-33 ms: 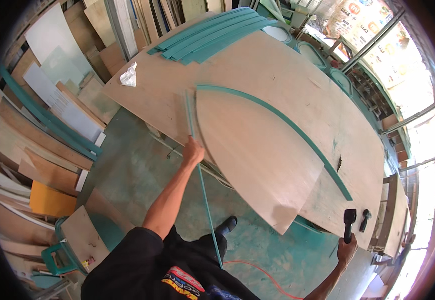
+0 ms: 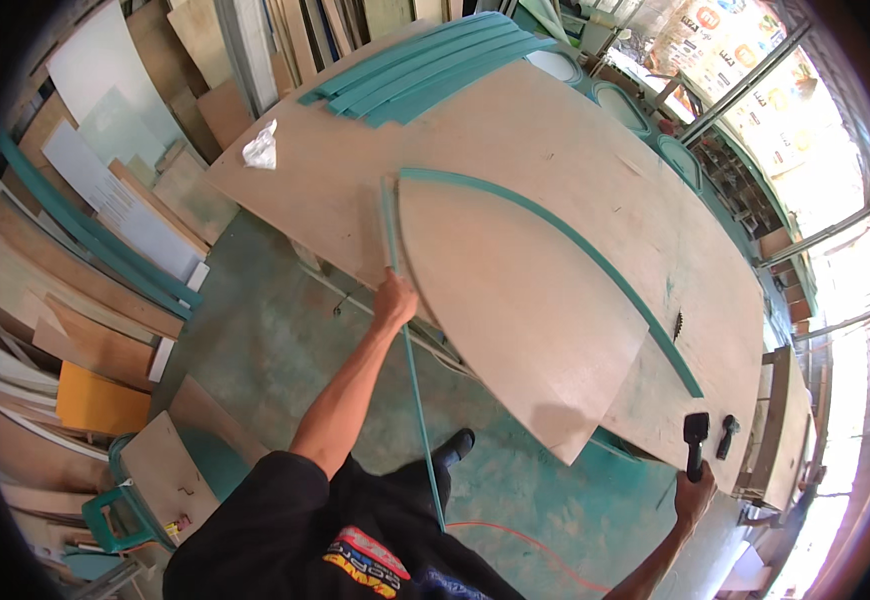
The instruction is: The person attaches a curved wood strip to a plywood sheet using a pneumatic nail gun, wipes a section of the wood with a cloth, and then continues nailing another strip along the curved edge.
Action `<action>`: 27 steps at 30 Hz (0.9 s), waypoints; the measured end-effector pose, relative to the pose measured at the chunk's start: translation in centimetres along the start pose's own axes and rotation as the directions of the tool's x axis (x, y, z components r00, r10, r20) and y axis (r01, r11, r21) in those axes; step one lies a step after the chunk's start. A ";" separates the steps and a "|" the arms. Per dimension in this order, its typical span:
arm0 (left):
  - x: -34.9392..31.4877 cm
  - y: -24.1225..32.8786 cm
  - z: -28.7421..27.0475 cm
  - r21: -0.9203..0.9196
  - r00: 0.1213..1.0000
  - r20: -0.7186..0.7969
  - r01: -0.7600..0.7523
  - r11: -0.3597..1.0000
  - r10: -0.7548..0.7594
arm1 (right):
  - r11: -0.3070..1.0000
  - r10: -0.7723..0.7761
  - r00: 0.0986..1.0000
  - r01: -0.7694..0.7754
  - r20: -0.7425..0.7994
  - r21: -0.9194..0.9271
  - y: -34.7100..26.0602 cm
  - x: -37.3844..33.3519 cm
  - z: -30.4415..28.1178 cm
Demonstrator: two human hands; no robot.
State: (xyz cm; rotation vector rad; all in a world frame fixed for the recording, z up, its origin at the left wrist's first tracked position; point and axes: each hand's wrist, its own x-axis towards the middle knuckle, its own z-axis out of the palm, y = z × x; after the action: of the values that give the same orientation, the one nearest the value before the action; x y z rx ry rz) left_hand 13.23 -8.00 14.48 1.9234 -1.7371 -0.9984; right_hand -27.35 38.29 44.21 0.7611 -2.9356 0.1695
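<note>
In the head view, the left hand (image 2: 395,300) is curled around a thin teal strip (image 2: 416,395), which runs from beside the far end of a curved board (image 2: 515,300), past the table's (image 2: 675,190) edge, down to the person's dark clothes. The right hand (image 2: 693,492) grips the handle of a black tool (image 2: 696,428), near another black tool (image 2: 727,437). A curved teal strip (image 2: 577,240) follows the board's right edge.

Left of frame: orange panel (image 2: 103,397), leaning boards (image 2: 120,80). Upper left: grey post (image 2: 243,50), crumpled white scrap (image 2: 261,146). Upper right: bright printed sheet (image 2: 703,62).
</note>
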 end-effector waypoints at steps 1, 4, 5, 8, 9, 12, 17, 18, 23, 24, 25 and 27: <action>-0.6 0.6 -0.1 -0.004 0.998 0.059 0.001 1.000 -0.001 | 0.999 -0.027 0.998 0.025 -0.057 -0.045 -2.9 -2.0 -0.7; -2.2 3.2 -2.2 -0.100 0.977 0.213 0.047 0.994 -0.025 | 0.989 -0.135 0.989 0.139 -0.066 0.045 -6.6 -1.9 -0.3; -2.3 3.9 -3.1 -0.137 0.967 0.249 0.079 0.987 -0.042 | 0.958 -0.284 0.951 0.288 -0.122 0.016 -7.3 -0.8 0.6; -0.5 1.8 -4.0 -0.095 0.977 0.213 0.041 0.995 -0.020 | 0.840 -0.536 0.842 0.524 -0.064 -0.140 -12.7 1.5 4.3; -0.6 2.1 -4.0 -0.080 0.972 0.230 0.061 0.995 -0.041 | 0.815 -0.564 0.825 0.549 -0.034 -0.183 -14.3 2.0 5.0; 1.1 0.9 -3.5 -0.064 0.983 0.173 0.065 0.996 -0.053 | 0.732 -0.656 0.754 0.637 0.000 -0.242 -20.2 4.5 8.3; 1.3 1.2 -2.1 -0.045 0.986 0.166 -0.027 0.999 0.034 | 0.733 -0.640 0.767 0.624 0.035 -0.272 -28.5 7.3 16.2; 1.6 0.7 -1.7 -0.033 0.989 0.141 -0.046 0.998 0.050 | 0.744 -0.631 0.775 0.621 0.047 -0.247 -30.2 7.5 18.3; 2.1 1.0 -1.2 -0.022 0.975 0.209 -0.068 0.997 0.071 | 0.753 -0.608 0.788 0.611 0.096 -0.243 -31.5 8.6 26.5; 2.4 1.1 -1.2 -0.012 0.978 0.201 -0.055 0.998 0.056 | 0.775 -0.575 0.805 0.593 0.148 -0.217 -31.5 8.7 27.7; 2.2 1.7 -1.1 -0.004 0.978 0.206 -0.044 0.999 0.044 | 0.802 -0.553 0.821 0.570 0.141 -0.178 -30.5 8.5 28.7; 1.8 2.4 -1.0 0.009 0.973 0.230 -0.025 1.000 0.023 | 0.842 -0.502 0.850 0.522 0.159 -0.137 -29.3 8.2 29.9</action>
State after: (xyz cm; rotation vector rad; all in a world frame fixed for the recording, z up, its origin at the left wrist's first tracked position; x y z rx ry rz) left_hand 12.23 -10.31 16.35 1.8505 -1.8889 -1.2466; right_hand -22.35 4.97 18.09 1.5299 -2.6673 -0.1852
